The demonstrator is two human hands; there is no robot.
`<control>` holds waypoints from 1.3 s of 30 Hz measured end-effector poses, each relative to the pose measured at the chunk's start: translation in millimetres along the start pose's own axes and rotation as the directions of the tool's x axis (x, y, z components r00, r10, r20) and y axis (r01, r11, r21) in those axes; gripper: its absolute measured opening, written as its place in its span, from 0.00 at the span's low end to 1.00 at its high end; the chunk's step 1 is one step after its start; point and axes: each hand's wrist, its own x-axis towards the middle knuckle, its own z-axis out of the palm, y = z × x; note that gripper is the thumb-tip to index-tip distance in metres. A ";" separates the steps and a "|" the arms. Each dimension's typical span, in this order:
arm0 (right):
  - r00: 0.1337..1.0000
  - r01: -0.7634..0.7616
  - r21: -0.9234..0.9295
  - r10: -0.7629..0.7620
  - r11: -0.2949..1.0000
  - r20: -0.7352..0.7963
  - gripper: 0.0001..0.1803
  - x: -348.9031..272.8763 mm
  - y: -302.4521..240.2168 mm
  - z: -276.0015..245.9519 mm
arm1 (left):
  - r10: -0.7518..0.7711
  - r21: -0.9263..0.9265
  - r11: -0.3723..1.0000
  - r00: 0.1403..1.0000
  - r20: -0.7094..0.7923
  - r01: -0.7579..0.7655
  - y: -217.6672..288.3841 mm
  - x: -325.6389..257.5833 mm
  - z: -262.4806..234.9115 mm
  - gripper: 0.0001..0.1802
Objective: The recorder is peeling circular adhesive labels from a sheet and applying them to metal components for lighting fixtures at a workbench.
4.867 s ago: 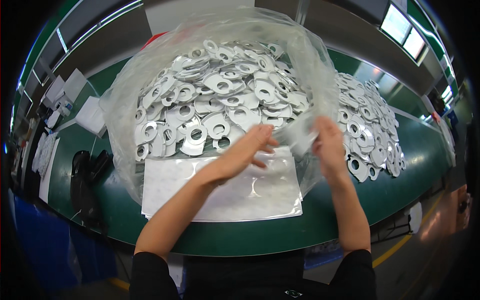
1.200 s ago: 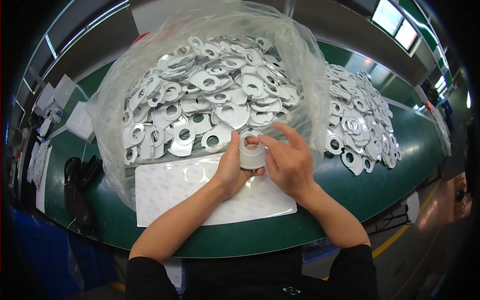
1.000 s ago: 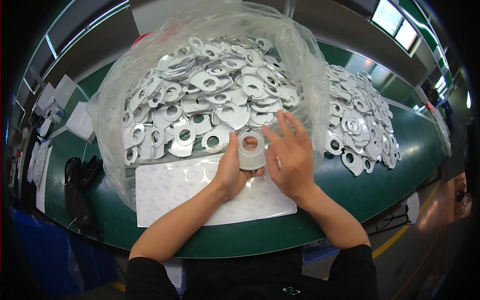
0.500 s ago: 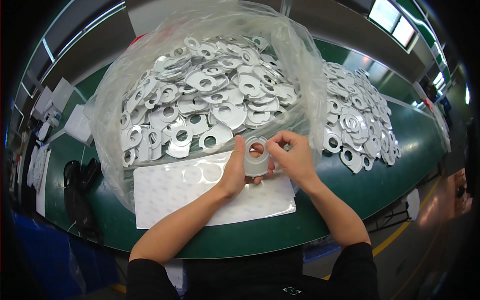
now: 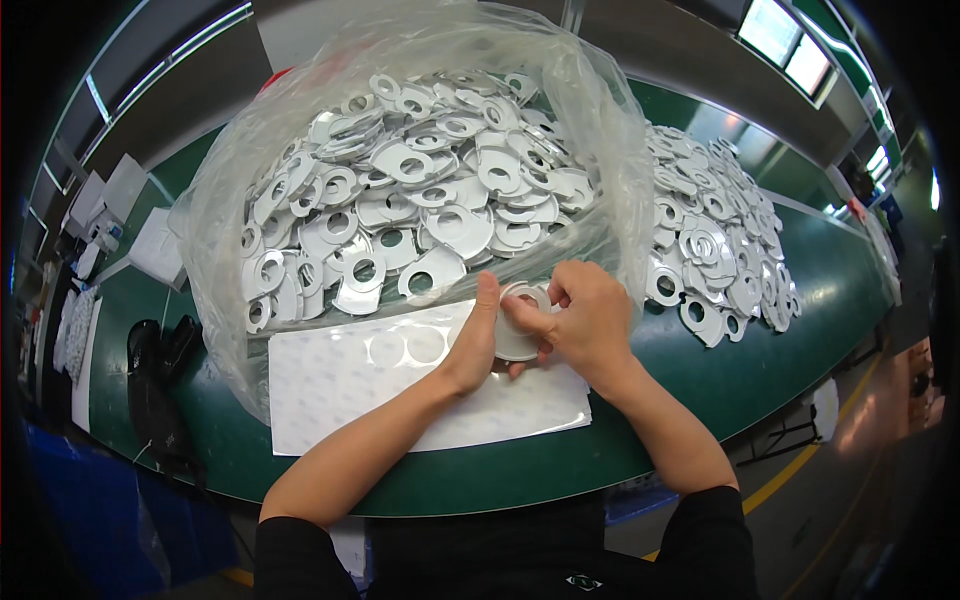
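While both hands meet over a white sheet, they grip one flat silver ring.

The left hand curls closed around the ring's left edge, thumb up; the right hand pinches its right side, fingers bent. The ring sits just in front of a clear bag of similar rings, with a loose pile to the right on the green table.

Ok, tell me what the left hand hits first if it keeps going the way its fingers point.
The left hand points up and away, toward the clear plastic bag of silvery ring-shaped parts. It would probably meet the bag's film first, though depth is unclear.
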 end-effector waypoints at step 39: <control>0.860 0.215 0.181 -0.274 0.960 0.430 0.14 -6.1 15.0 3.7 | 0.365 0.955 -0.079 0.900 -0.238 0.284 58.3 -20.3 -59.5 0.06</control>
